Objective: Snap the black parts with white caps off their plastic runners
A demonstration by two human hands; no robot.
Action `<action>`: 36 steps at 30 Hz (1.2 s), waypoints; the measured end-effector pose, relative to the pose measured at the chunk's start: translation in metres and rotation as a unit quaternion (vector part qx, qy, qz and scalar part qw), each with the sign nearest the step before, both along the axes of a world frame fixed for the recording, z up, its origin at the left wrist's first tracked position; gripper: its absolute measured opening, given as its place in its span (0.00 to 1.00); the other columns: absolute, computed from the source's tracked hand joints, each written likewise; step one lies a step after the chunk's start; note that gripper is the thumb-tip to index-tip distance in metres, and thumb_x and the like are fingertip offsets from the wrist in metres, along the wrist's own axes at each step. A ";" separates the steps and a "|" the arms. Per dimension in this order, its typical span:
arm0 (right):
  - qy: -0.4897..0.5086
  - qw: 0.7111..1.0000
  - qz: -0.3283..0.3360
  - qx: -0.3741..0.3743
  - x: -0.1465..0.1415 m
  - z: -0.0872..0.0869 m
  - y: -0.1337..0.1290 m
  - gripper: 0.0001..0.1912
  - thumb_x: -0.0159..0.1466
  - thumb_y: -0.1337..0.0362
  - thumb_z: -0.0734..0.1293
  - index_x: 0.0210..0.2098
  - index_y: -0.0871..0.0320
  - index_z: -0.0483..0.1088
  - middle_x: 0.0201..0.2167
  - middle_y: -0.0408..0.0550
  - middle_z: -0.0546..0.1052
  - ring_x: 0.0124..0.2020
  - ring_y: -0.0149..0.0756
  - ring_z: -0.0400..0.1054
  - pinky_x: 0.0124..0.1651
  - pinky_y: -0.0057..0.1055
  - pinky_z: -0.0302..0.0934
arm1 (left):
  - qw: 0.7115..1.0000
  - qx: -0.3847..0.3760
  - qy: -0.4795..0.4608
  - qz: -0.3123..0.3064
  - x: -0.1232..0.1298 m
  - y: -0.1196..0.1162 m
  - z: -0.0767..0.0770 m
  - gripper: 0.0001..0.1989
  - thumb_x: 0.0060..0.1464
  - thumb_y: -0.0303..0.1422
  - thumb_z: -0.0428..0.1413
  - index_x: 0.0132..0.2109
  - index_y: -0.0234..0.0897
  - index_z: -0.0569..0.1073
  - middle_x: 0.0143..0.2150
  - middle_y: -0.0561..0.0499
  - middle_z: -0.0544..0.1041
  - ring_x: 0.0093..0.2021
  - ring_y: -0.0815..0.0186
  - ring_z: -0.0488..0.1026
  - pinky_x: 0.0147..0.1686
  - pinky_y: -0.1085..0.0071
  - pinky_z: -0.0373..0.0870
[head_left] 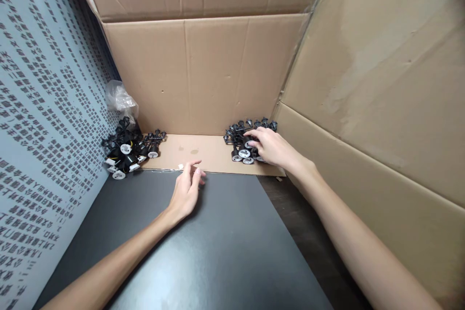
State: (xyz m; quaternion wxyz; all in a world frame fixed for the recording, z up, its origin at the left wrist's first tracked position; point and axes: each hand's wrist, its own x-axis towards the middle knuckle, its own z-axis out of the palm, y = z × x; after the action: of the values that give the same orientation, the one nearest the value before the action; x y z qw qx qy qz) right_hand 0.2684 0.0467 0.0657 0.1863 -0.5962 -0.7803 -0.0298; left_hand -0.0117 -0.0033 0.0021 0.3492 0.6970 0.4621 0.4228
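Note:
My right hand (pixel 269 145) is over the right-hand group of small black lamp-post-shaped pieces (pixel 236 131), which have branching tops and round white-rimmed bases. Its thumb and fingers are closed around the base end of one black lamp-post piece (pixel 247 140) in that group; the palm hides part of the pieces behind it. My left hand (pixel 187 189) hovers over the front edge of the cardboard strip, palm turned inward. Its fingers are apart and extended, with nothing in them.
Another heap of black pieces (pixel 125 147), some with yellow wires, sits at the left beside a crumpled clear plastic bag (pixel 121 99). Cardboard walls (pixel 210 72) stand behind and at the right; a printed blue panel (pixel 47 106) stands left. Below is a dark grey tabletop (pixel 218 252).

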 end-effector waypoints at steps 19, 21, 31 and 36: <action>0.049 0.994 0.090 0.036 -0.030 0.028 -0.031 0.23 0.67 0.70 0.57 0.60 0.56 0.63 0.53 0.56 0.69 0.56 0.48 0.63 0.60 0.45 0.59 | 1.000 -0.002 0.017 -0.002 0.000 0.000 -0.002 0.19 0.66 0.42 0.43 0.57 0.38 0.64 0.41 0.48 0.76 0.37 0.65 0.75 0.40 0.65 0.70; 0.059 0.991 0.106 0.050 -0.035 0.034 -0.036 0.22 0.67 0.70 0.56 0.60 0.55 0.63 0.53 0.55 0.69 0.56 0.48 0.64 0.60 0.46 0.59 | 1.000 0.000 0.017 -0.006 0.000 -0.001 -0.001 0.18 0.66 0.41 0.43 0.57 0.38 0.64 0.41 0.48 0.76 0.37 0.65 0.75 0.40 0.65 0.70; 0.091 0.984 0.151 0.016 -0.073 0.017 -0.045 0.16 0.70 0.68 0.55 0.51 0.57 0.69 0.49 0.55 0.72 0.47 0.43 0.70 0.52 0.40 0.63 | 1.000 0.009 0.017 -0.012 0.000 -0.001 -0.001 0.16 0.65 0.38 0.44 0.55 0.39 0.65 0.40 0.49 0.77 0.36 0.65 0.75 0.41 0.66 0.71; 0.109 0.980 0.151 -0.073 -0.102 -0.024 -0.045 0.12 0.71 0.65 0.55 0.38 0.59 0.68 0.36 0.53 0.76 0.37 0.40 0.71 0.40 0.34 0.61 | 1.000 0.012 0.018 -0.014 0.001 -0.001 -0.001 0.15 0.64 0.35 0.45 0.54 0.38 0.66 0.40 0.48 0.77 0.36 0.65 0.76 0.41 0.66 0.72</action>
State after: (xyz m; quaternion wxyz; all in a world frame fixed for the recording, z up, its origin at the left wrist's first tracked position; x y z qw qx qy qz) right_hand 0.1666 0.0019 0.0413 0.2289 -0.4829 -0.8365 0.1211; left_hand -0.0111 -0.0042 0.0012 0.3389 0.7150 0.4531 0.4107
